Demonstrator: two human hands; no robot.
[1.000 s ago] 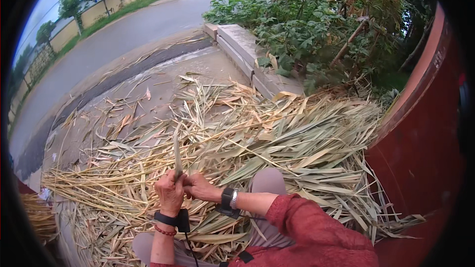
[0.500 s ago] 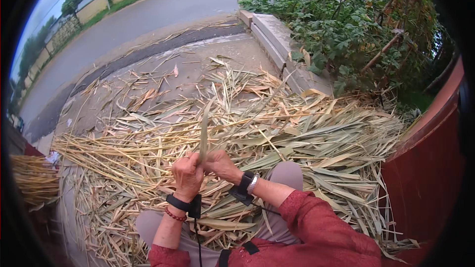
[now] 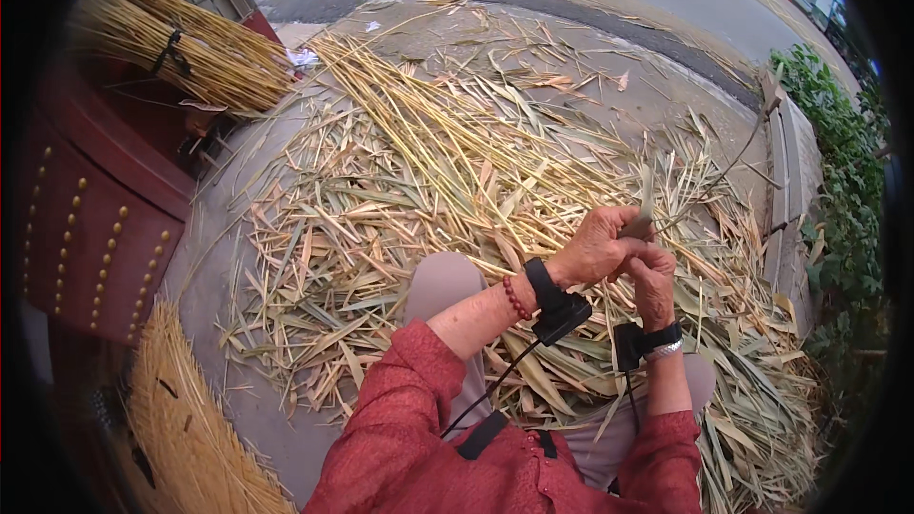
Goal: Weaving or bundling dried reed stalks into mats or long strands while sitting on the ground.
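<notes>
Close together over the heap, both my hands are closed in front of my knees. My left hand (image 3: 597, 246), with a red bead bracelet at its wrist, grips a dry leafy stalk. The stalk's broad pale-green leaf (image 3: 647, 192) stands up from the fist, and a thin stem reaches away to the upper right. My right hand (image 3: 654, 287) touches the left one from below, its fingers pinched together; what lies between them is hidden. Beneath spread loose dry leaves (image 3: 352, 238) and a layer of long yellow stripped stalks (image 3: 428, 133).
A tied bundle of yellow stalks (image 3: 219, 52) lies at the upper left, near a red studded door (image 3: 95, 219). At the lower left is a straw-coloured broom-like bundle (image 3: 186, 409). A stone curb (image 3: 795, 171) and green plants (image 3: 843, 200) edge the right side; a road passes beyond.
My view has swung to the left, bringing the door and bundles into sight. Both hands stay together on the stalk, and now appear farther right in the picture.
</notes>
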